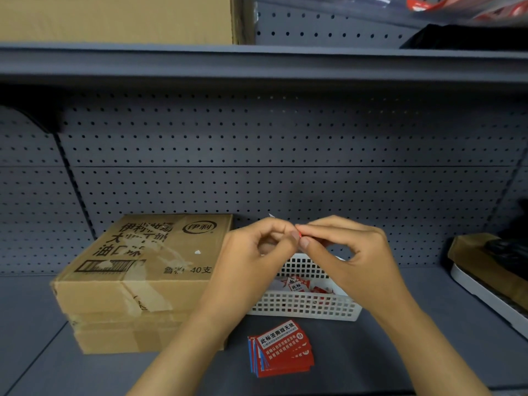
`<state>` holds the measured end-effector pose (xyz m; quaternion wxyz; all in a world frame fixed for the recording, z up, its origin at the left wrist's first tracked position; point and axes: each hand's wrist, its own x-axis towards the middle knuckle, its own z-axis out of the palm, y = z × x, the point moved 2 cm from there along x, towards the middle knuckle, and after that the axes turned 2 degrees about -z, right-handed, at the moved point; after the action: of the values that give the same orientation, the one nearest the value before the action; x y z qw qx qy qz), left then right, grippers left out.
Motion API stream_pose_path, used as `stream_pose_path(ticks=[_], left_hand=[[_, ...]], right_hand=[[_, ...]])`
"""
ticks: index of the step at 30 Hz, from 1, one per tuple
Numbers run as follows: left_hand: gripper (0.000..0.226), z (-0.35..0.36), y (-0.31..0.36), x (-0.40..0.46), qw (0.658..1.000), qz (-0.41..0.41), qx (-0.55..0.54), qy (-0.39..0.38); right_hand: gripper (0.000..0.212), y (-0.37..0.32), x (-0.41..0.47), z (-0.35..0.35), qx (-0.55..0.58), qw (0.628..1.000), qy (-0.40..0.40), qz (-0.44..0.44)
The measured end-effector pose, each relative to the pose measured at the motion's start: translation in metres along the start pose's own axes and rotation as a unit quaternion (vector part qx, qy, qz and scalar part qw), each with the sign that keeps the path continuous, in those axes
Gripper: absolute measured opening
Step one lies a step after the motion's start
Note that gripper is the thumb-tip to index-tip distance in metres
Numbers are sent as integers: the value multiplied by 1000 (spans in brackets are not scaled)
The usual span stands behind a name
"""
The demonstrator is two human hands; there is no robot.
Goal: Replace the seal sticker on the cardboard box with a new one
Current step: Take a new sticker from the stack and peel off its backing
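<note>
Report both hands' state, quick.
Left hand: pinched shut on the sticker.
Right hand: pinched shut on the same sticker, above the basket.

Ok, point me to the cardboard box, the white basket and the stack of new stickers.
cardboard box (148, 261): head view, printed top face.
white basket (308, 307): head view, front perforated wall.
stack of new stickers (281, 351): head view, top red sticker.
</note>
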<state>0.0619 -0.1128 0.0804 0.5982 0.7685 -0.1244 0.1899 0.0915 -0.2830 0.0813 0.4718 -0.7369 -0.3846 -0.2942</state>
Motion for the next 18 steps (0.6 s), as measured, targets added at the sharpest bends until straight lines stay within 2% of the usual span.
stream_pose_path(ticks=[4, 7, 13, 16, 18], left_hand=[[11, -1, 5, 0, 983, 86, 162, 7], [9, 0, 5, 0, 967, 118, 224, 5], [14, 3, 2, 1, 966, 115, 232, -1], [10, 4, 0, 1, 973, 98, 211, -10], [9, 3, -1, 2, 977, 84, 196, -8]], right_hand=[[17, 3, -1, -3, -26, 999, 16, 32], [10, 3, -1, -1, -39, 999, 0, 31], [18, 1, -1, -2, 1, 998, -10, 63], [9, 7, -3, -2, 22, 994, -1, 106], [22, 11, -4, -5, 36, 988, 22, 152]])
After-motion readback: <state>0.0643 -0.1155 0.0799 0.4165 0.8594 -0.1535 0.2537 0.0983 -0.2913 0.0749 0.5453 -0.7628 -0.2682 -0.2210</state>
